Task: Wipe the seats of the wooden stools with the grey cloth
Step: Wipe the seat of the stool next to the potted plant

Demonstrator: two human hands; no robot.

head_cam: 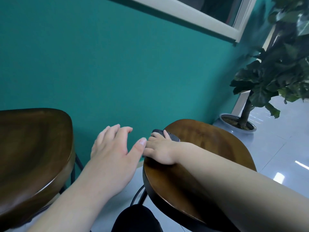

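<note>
Two dark wooden stools stand before a teal wall. On the right stool's seat [205, 144], at its far left edge, my right hand [158, 148] grips the grey cloth [172, 135] and presses it down; most of the cloth is hidden under the fingers. My left hand [112, 148] hovers in the gap between the two stools, fingers spread and relaxed, holding nothing; its thumb tip is close to my right hand. The left stool's seat [31, 154] lies bare at the left of the view.
A potted plant [274, 69] in a grey pot [234, 126] stands on the glossy tiled floor [274, 158] to the right, near the wall. Black metal stool legs [138, 196] show below the seats. A white-framed window [192, 15] runs along the top.
</note>
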